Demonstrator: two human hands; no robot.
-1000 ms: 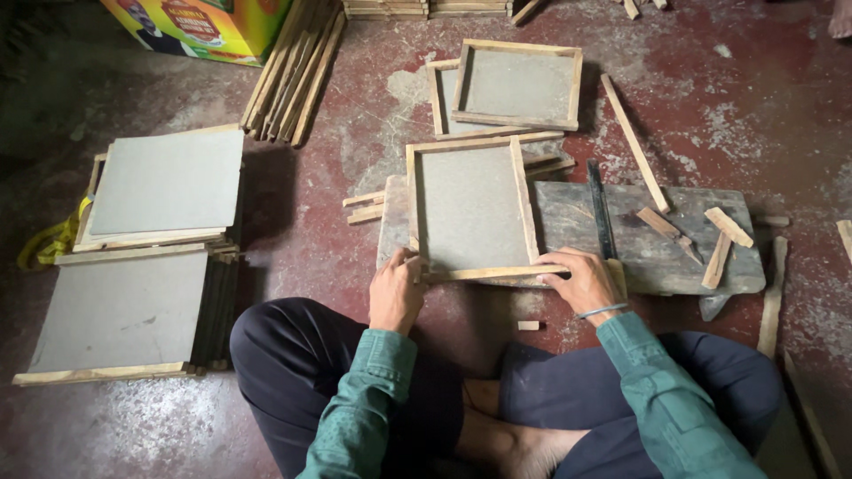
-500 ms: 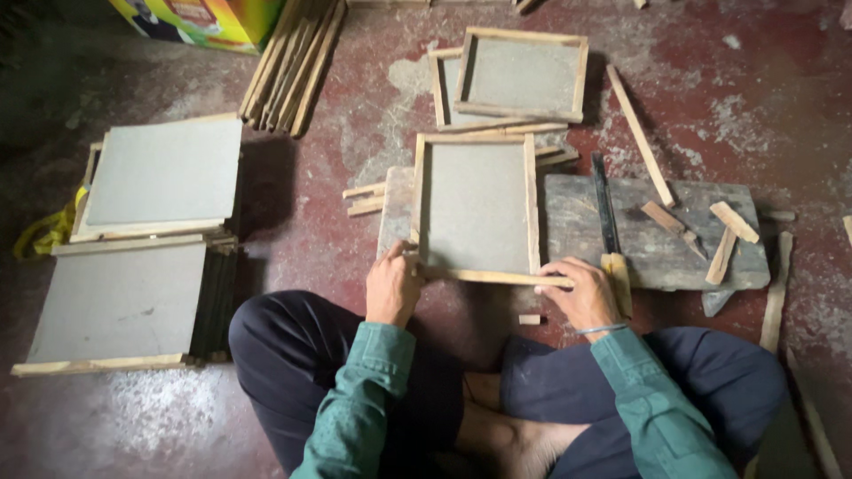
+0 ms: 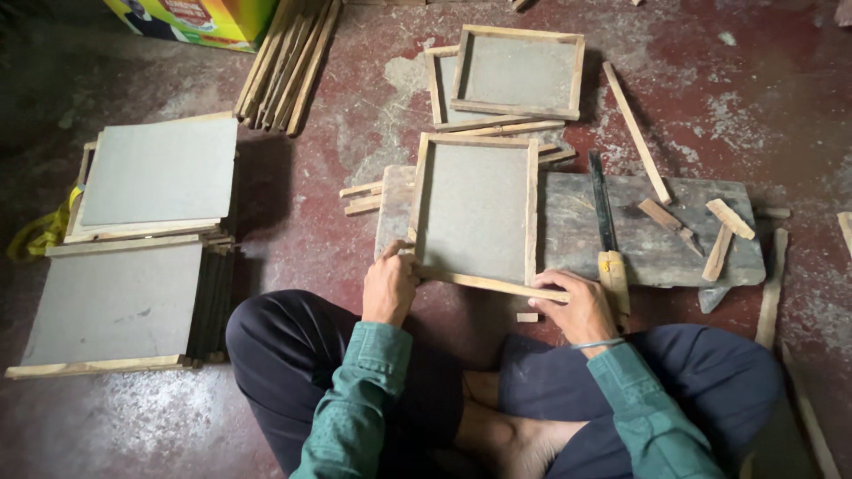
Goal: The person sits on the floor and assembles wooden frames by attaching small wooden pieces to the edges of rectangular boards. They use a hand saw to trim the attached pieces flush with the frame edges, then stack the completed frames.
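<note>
A person sits cross-legged on a red, worn floor (image 3: 728,80). A grey board in a wooden frame (image 3: 477,213) lies on a flat grey stone slab (image 3: 657,239) that serves as the worktop, and its near edge juts over the slab's front edge toward the person's lap. The left hand (image 3: 389,286) pinches the near left corner of the frame, fingers closed on the wood. The right hand (image 3: 579,303) grips the near right end of the bottom strip, thumb on top and fingers curled under it. Just beside the right hand, a long dark blade with a wooden handle (image 3: 605,232) lies on the slab along the frame's right side.

The right half of the slab is mostly open, with three short wood offcuts (image 3: 729,218) near its far right end. A long loose strip (image 3: 635,131) slants across the floor behind the slab.

Two more framed boards (image 3: 519,73) lie overlapping on the floor just beyond the frame. At the left, well apart, stand two stacks of finished boards (image 3: 133,257), one behind the other, with bare floor between them and the slab. A bundle of thin wooden strips (image 3: 288,62) leans at the top, and beside it is the corner of a bright cardboard box (image 3: 200,18) in yellow, green and blue. Something yellow (image 3: 40,232) pokes out by the far stack; I cannot tell what it is.
</note>
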